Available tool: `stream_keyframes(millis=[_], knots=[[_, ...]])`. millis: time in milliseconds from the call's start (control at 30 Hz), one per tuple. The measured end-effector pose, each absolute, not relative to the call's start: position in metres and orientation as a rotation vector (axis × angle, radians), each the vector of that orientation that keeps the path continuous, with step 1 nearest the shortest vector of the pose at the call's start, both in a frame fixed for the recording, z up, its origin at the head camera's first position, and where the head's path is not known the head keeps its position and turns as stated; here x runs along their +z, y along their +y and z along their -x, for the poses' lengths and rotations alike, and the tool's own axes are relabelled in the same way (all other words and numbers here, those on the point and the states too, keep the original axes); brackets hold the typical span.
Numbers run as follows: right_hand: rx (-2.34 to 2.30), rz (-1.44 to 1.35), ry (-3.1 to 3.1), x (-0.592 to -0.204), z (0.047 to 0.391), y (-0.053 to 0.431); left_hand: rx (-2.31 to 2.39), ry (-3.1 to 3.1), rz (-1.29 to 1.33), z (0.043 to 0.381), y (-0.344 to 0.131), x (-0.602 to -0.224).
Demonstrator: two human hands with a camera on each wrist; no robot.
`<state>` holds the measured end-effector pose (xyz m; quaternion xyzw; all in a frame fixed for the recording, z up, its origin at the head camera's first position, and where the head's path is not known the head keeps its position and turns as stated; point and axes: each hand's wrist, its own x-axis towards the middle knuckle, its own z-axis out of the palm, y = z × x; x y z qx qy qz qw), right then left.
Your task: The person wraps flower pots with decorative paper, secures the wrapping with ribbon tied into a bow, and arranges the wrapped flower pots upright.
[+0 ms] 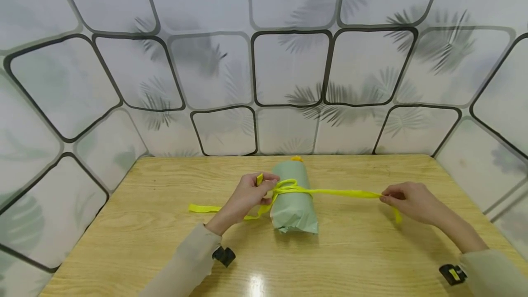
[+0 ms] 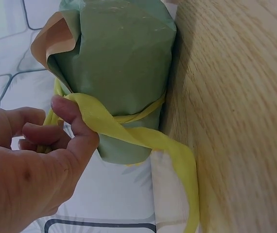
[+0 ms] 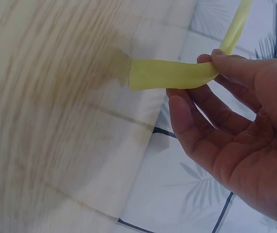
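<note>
A bundle wrapped in pale green paper (image 1: 292,214) lies on the table, with a yellow ribbon (image 1: 346,192) tied around its middle and a loop on top. My left hand (image 1: 247,194) is at the bundle's left side, gripping the ribbon close to the loop. In the left wrist view, a ribbon tail hangs past the fingers (image 2: 75,116), and a paper flap (image 2: 58,41) shows its brown inner side. Out to the right, my right hand (image 1: 416,201) pinches the other tail between thumb and fingers. That stretch runs nearly straight from the bundle; its short end (image 3: 163,75) sticks out beyond the pinch.
The wooden table (image 1: 161,237) spreads around the bundle. A loose ribbon end lies to the left of it. Something small and orange (image 1: 297,158) pokes out at the bundle's far end. A patterned curtain (image 1: 222,72) stands behind the table and along both sides.
</note>
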<state>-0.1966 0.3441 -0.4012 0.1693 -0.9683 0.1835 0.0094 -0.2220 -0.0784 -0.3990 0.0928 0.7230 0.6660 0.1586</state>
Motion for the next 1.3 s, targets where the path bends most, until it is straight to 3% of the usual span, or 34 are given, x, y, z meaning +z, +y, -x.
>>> stream_keyframes(millis=[467,967,1300], knots=[[0.563,-0.517,-3.017,-0.408,0.205,0.345,1.822,2.153,-0.288,0.223,-0.077,-0.399],[0.86,-1.038,-2.482,-0.389,0.214,0.201,1.743,2.262,-0.358,0.224,-0.071,-0.398],[0.946,-1.093,-2.42,-0.387,0.216,0.172,1.711,2.299,-0.423,0.225,-0.072,-0.394]])
